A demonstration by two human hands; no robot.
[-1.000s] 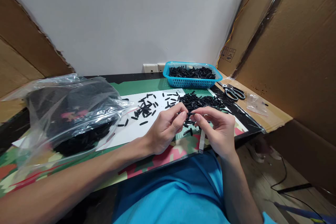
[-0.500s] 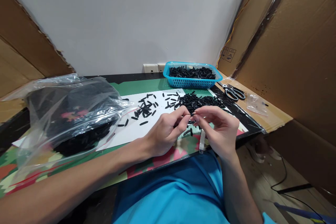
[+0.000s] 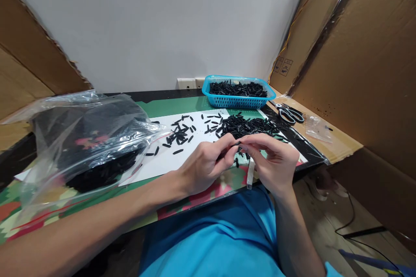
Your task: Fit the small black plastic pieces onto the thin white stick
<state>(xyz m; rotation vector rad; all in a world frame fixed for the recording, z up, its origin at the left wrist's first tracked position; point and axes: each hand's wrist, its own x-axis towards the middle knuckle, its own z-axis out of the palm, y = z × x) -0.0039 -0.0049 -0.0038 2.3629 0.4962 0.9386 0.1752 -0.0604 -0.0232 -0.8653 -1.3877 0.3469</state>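
My left hand (image 3: 209, 165) and my right hand (image 3: 271, 162) meet fingertip to fingertip over the near side of the table. Both are closed in a pinch on one small black strip (image 3: 238, 143), mostly covered by the fingers. Just beyond them lies a dense pile of black strips (image 3: 247, 124). A looser group of the same strips (image 3: 180, 133) is scattered on white paper (image 3: 147, 173) to the left. Under my right hand, a narrow whitish bar (image 3: 250, 174) lies by the table edge.
A blue basket (image 3: 238, 102) full of black strips stands against the wall. On the left rests a clear zip bag (image 3: 97, 138) with dark contents. Scissors (image 3: 290, 115) and a small plastic bag (image 3: 317, 130) lie at the right. Cardboard walls (image 3: 364, 52) flank the table.
My hands stay together, and my right hand has shifted slightly to the right. More of the black strip shows between the fingertips. The things on the table look unmoved.
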